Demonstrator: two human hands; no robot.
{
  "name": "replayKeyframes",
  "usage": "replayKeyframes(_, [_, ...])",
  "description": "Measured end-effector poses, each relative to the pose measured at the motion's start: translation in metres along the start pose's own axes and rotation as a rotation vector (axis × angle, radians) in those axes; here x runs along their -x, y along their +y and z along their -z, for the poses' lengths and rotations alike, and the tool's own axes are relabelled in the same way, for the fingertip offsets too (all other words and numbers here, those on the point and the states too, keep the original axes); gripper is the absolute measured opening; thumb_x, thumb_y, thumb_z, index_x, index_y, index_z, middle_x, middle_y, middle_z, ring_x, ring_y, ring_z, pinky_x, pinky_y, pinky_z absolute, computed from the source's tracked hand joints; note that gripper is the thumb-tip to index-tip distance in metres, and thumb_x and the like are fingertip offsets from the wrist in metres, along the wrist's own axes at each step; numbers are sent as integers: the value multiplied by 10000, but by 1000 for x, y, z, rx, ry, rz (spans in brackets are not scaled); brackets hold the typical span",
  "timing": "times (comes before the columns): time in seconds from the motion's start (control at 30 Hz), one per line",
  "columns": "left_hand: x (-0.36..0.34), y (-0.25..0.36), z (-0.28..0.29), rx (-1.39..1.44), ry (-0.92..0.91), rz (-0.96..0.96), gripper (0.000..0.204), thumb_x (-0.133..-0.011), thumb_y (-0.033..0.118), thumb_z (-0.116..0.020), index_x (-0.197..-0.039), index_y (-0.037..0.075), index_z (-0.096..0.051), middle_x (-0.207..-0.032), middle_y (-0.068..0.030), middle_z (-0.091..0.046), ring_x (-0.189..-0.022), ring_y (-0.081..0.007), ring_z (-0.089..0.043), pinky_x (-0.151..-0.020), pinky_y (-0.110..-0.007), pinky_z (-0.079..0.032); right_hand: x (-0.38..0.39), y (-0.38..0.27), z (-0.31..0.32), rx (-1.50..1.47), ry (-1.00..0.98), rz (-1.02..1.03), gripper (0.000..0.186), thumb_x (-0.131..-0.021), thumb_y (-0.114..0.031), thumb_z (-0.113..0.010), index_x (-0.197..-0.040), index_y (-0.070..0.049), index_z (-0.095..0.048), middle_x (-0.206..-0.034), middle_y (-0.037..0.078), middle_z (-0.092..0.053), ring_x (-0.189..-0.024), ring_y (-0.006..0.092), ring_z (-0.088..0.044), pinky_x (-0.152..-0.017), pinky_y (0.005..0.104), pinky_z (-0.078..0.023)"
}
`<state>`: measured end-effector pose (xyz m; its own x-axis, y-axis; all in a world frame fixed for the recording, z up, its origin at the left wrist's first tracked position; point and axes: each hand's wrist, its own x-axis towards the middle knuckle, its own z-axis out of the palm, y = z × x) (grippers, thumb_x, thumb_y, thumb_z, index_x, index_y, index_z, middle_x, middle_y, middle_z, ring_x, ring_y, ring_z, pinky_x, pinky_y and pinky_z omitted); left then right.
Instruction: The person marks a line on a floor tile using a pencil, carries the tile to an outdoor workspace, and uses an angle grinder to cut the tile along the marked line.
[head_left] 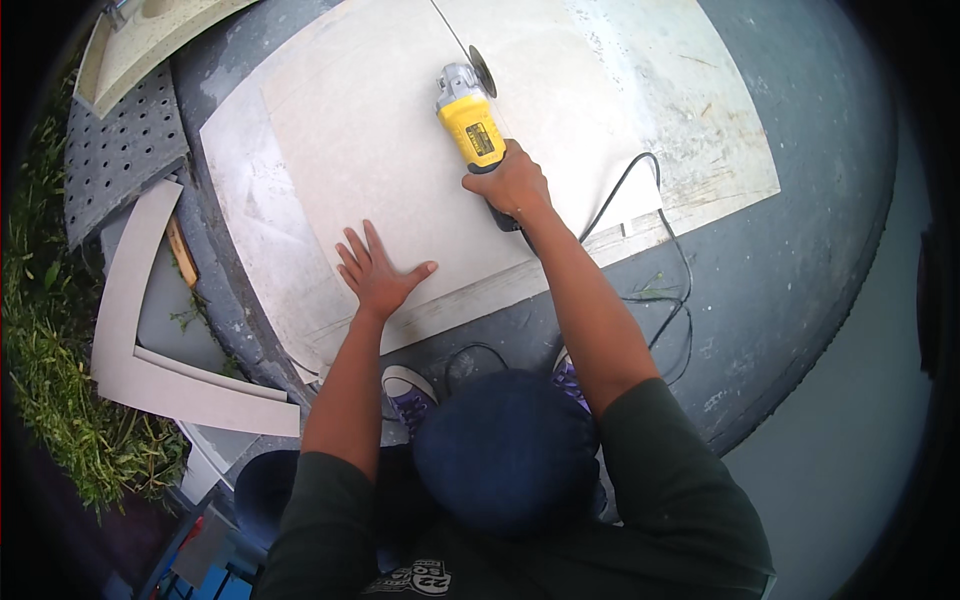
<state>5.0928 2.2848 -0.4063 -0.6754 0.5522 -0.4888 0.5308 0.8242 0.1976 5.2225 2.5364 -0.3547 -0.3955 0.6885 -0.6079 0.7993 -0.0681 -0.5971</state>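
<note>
A large pale beige board (pixel 370 130) lies on top of a whitish, worn sheet (pixel 710 120). My right hand (pixel 510 182) is closed round the grip of a yellow and grey angle grinder (pixel 470 125), whose dark disc (pixel 483 70) sits on a thin dark line running toward the board's far edge. My left hand (pixel 380 270) lies on the board with its fingers spread, left of the grinder and nearer to me. A black power cord (pixel 675 250) loops from near the tool over the sheet and onto the grey ground.
Cut board strips (pixel 145 295), a perforated grey slab (pixel 125 150), a piece of wood (pixel 182 250) and a cream moulded piece (pixel 145 40) lie at the left, beside grass (pixel 50 330). My shoes (pixel 408 398) rest on grey concrete (pixel 800 300) just before the board's near edge.
</note>
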Motion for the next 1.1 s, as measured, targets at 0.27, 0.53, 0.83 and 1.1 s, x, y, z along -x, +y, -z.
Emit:
replayKeyframes(0.27, [-2, -9, -4, -10, 42, -5, 1481, -638, 831, -761, -1646, 113, 54, -1675, -287, 135, -1525, -506, 172, -1189, -656, 72, -6, -7, -4, 3, -9, 9, 785, -682, -433, -814, -1300, -22, -558, -1146, 193, -718, -1059, 337, -707, -926, 418, -564])
replayKeyframes(0.53, [-2, -8, -5, -23, 45, -7, 1464, -656, 833, -747, -1646, 115, 58, -1677, -287, 124, -1529, -509, 150, -1187, -660, 62, -12, -12, -5, 8, -11, -4, 808, -681, -445, -820, -1314, -17, -556, -1162, 185, -716, -1068, 323, -707, -928, 404, -565])
replayKeyframes(0.83, [-1, -8, -3, -11, 39, -6, 1463, -656, 842, -738, -1645, 126, 68, -1678, -285, 124, -1528, -509, 152, -1188, -658, 64, -14, -15, -4, 23, -27, -26, 807, -681, -454, -819, -1321, -33, -564, -1183, 170, -714, -1083, 310, -704, -936, 395, -565])
replayKeyframes(1.1, [-2, -10, -6, -32, 50, -10, 1465, -653, 857, -725, -1646, 127, 66, -1678, -285, 118, -1528, -511, 152, -1189, -660, 59, -13, -15, -4, 26, -29, -26, 817, -680, -454, -821, -1332, -34, -563, -1191, 170, -712, -1082, 309, -705, -939, 396, -565])
